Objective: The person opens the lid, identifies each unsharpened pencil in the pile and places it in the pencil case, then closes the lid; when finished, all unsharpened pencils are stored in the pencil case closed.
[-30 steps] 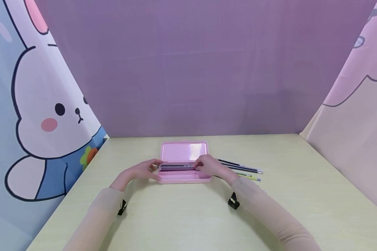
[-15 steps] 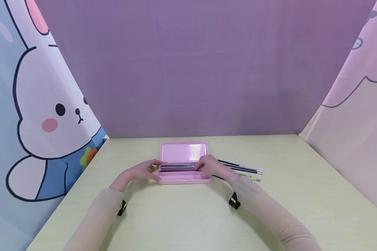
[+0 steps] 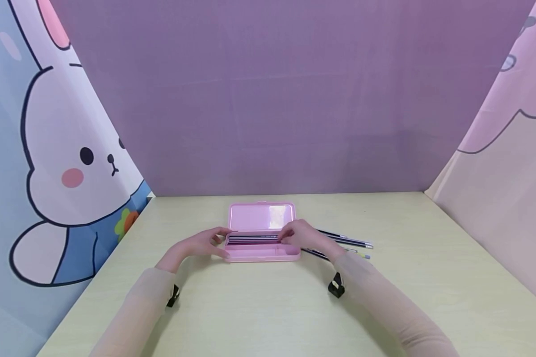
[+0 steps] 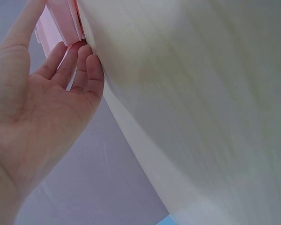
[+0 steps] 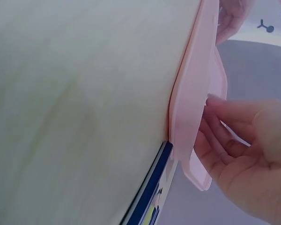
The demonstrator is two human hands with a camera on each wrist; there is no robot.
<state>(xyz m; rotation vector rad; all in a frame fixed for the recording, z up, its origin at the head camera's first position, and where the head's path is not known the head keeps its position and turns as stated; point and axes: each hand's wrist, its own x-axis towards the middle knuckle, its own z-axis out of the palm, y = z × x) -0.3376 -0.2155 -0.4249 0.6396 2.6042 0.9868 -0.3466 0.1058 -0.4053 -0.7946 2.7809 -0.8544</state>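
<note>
A pink pencil case (image 3: 250, 258) lies on the table with its lid (image 3: 254, 216) raised at the back. Several dark pencils (image 3: 252, 239) lie lengthwise in its rear compartment. My left hand (image 3: 205, 242) grips the case's left end, thumb in front and fingers behind; the left wrist view shows this hand (image 4: 61, 89) at the pink end wall. Over the right end, my right hand (image 3: 299, 234) reaches into the compartment with bent fingers and pinches a pencil's end, its fingertips partly hidden. In the right wrist view those curled fingers (image 5: 220, 145) sit just behind the case wall (image 5: 192, 98).
Several more pencils (image 3: 355, 242) lie on the table right of the case, partly under my right forearm. One has a yellow-green end (image 3: 364, 256). A purple backdrop (image 3: 268, 99) stands behind the table (image 3: 259, 307), with printed curtains at both sides.
My right hand has shifted slightly right at the case's right end, its fingers still down in the compartment. The left hand stays on the left end.
</note>
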